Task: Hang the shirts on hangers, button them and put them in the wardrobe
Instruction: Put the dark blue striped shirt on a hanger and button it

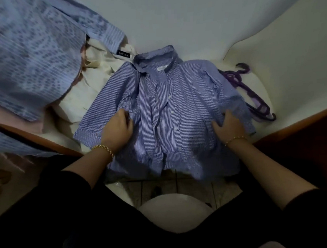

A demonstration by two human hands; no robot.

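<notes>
Hem overhang invites a slide: the striped shirt (pixel 177 108) lies at the near edge of the cushion (pixel 192 26), left hand (pixel 118 128) gripping its side, right hand (pixel 228 126) on the other, grip unclear in the dimness, purple hangers (pixel 250 94) off at the right edge.

This looks like a bedroom in a home. A white bed (pixel 286 64) with a wooden frame (pixel 39 141) holds laundry. A striped shirt (pixel 177 108) lies under the left hand (pixel 118 126) and right hand (pixel 228 124). Purple hangers (pixel 254 94) lie beyond the right hand, a cream garment (pixel 87 85) beyond the left, and a tiled floor (pixel 179 184) shows nearer than both.
</notes>
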